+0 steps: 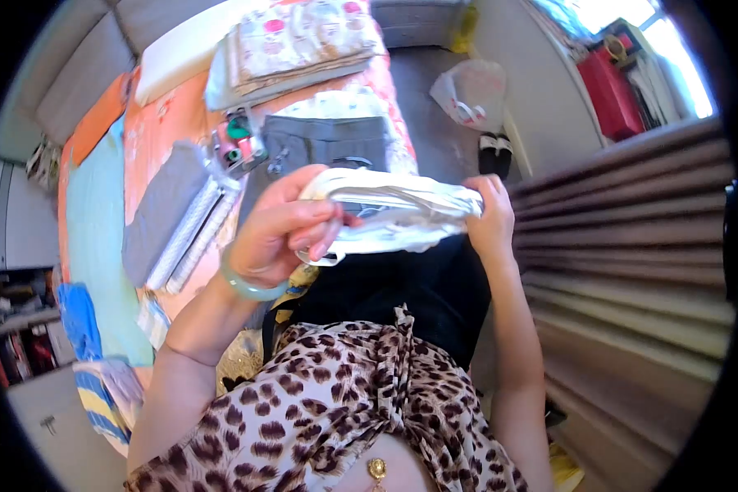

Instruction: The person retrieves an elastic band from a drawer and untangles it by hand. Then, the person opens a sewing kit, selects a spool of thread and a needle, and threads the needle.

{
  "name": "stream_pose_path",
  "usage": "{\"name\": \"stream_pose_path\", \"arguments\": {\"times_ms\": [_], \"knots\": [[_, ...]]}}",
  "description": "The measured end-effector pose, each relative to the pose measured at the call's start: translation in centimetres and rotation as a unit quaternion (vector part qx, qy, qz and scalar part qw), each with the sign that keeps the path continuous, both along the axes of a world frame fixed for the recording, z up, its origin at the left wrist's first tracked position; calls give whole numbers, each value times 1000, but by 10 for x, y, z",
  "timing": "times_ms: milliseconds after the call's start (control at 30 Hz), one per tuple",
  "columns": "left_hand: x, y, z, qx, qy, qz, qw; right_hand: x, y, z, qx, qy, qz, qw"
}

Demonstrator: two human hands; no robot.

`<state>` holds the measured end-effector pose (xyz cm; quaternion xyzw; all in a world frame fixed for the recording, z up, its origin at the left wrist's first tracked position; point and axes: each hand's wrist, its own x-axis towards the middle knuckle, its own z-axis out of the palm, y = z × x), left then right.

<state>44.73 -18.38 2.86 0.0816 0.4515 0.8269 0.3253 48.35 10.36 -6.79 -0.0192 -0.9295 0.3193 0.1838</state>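
Closest, at the bottom edge, is a round gold-coloured ornament (376,468) at the neckline of the wearer's brown-and-cream leopard-print top (303,402), which is gathered at the middle. Both bare forearms reach forward; the left wrist wears a smooth, pale green bangle (254,283).

Ahead of the top, above dark black fabric at the lap (394,287), a thin, soft white bundle (402,225) is stretched sideways between the two hands. Its upper edge is a smooth, bright band; below this lie creased, overlapping layers, greyish and slightly shiny in the folds. A narrow white loop dangles at its left end. Whether it is cloth or plastic is hard to tell. The left hand (283,221) pinches that end with thumb and curled fingers, slightly blurred; the right hand (492,217) is closed around the other end.

Beyond lies a bed with a peach-orange sheet (160,131). On it are a flat grey garment (324,139), a clear case of small coloured items (239,141), folded grey fabric (168,209) and, farthest, a stack of pale printed bedding (299,45).
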Motion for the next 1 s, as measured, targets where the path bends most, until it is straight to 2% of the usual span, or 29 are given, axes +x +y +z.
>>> {"name": "stream_pose_path", "arguments": {"times_ms": [67, 133, 200, 267, 333, 400, 467, 500, 600, 633, 667, 733, 833, 900, 933, 967, 1000], "knots": [[5, -3, -1, -10, -8, 20, 1000, 1, -15, -9, -6, -11, 27, 1000], [7, -9, -10, 46, -8, 8, 999, 8, -35, -14, -183, -176, 54, 966], [2, -14, -12, 92, -3, 2, 996, 14, -52, -21, -371, -249, 106, 888], [-4, -20, 1, 118, -11, -6, 993, 18, -56, -19, -510, -325, 181, 775], [-11, -34, 10, 129, 7, -18, 991, 18, -59, -19, -537, -350, 261, 722], [-18, -49, 17, 158, 54, -28, 986, 19, -60, -11, -581, -401, 334, 625], [-25, -69, 19, 166, 71, -40, 983, 14, -51, -16, -568, -441, 392, 574], [-27, -78, 21, 170, 80, -45, 981, 13, -46, -16, -497, -434, 405, 633], [-25, -99, 31, 100, 111, -13, 989, 4, -32, -24, -392, -435, 300, 753], [-25, -102, 35, 90, 126, -16, 988, -5, -33, -28, -381, -377, 294, 791], [-26, -106, 36, 84, 137, -7, 987, -14, -31, -28, -364, -370, 253, 816], [-28, -114, 40, 72, 160, 13, 984, -39, -54, -12, -217, -231, 278, 907], [-35, -120, 53, 103, 175, 20, 979, -67, -102, -25, -87, -128, 345, 926], [-37, -140, 57, 109, 176, 35, 978, -71, -126, -40, -130, -217, 345, 904], [-34, -154, 59, 99, 181, 71, 976, -74, -128, -46, -125, -284, 350, 884], [-29, -170, 61, 92, 172, 115, 974, -74, -122, -53, -78, -279, 346, 892], [-24, -187, 64, 85, 163, 159, 970, -77, -106, -71, -113, -352, 339, 865]]}}
